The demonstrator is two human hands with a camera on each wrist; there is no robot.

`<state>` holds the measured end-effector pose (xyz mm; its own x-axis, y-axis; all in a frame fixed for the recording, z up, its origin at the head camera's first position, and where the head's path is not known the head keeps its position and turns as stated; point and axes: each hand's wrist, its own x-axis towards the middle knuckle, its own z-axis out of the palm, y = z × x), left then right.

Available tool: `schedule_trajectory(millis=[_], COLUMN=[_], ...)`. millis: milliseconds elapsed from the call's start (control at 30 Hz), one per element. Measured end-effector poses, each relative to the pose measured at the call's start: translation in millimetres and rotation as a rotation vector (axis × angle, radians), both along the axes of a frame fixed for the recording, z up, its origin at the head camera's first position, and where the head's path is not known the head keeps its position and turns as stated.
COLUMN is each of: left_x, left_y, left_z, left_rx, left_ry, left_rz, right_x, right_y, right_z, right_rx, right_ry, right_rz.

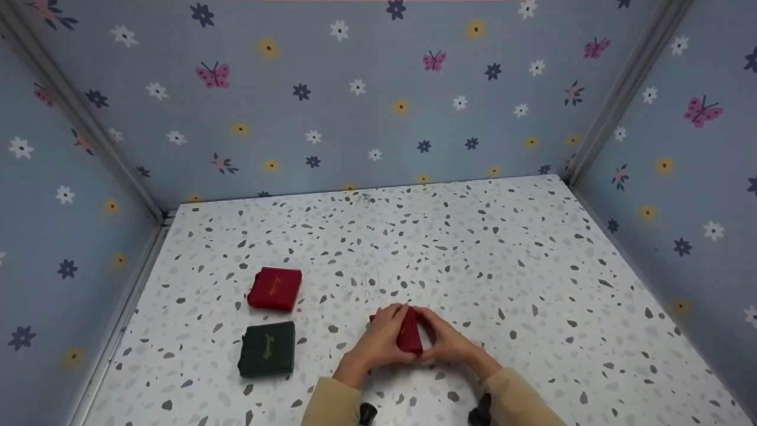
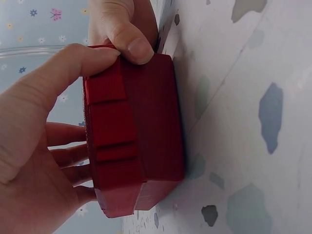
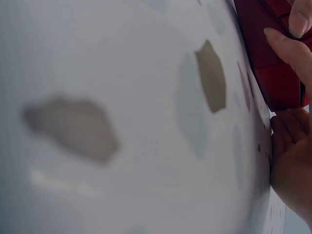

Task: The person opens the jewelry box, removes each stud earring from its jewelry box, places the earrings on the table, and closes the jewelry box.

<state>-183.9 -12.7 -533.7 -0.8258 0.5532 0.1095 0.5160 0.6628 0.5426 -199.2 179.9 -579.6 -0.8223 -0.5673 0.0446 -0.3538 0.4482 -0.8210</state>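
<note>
A small red box (image 1: 409, 332) rests on the table between both hands, mostly covered by them in the head view. My left hand (image 1: 381, 340) grips it from the left, thumb on the near edge and fingers on the far side. In the left wrist view, the box (image 2: 156, 117) shows a plain lower part and a ribbed, banded upper part. My right hand (image 1: 449, 343) holds the right side, its thumb meeting the left thumb at the near corner. The right wrist view catches only part of the box (image 3: 263, 44), with the right fingers behind its lower corner.
Left of the hands, a second red box (image 1: 276, 290) with gold script lies flat. Nearer than that lies a dark green box (image 1: 268, 350) with similar script. The speckled white table (image 1: 473, 248) is bounded by blue flowered panels (image 1: 366, 71) at the back and sides.
</note>
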Motion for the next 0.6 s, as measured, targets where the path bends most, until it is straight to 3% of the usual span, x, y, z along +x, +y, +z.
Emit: schedule_trajectory(millis=[100,300,600], left_x=[-0.3,-1.0,-0.4], left_y=[0.3,2.3,6.3], left_z=[-0.2,-1.3,-0.8], left_rx=[0.004,-0.022,-0.074], left_ry=[0.003,0.029,0.019], left_rz=[-0.001,0.001,0.013], right_x=[-0.6,0.6,12.4], right_y=[1,0,-5], right_z=[-1.3,3.2,33.4], right_rx=[-0.006,-0.007,-0.061], right_ry=[0.027,-0.01,-0.043], right_rz=[0.014,0.023,0.046])
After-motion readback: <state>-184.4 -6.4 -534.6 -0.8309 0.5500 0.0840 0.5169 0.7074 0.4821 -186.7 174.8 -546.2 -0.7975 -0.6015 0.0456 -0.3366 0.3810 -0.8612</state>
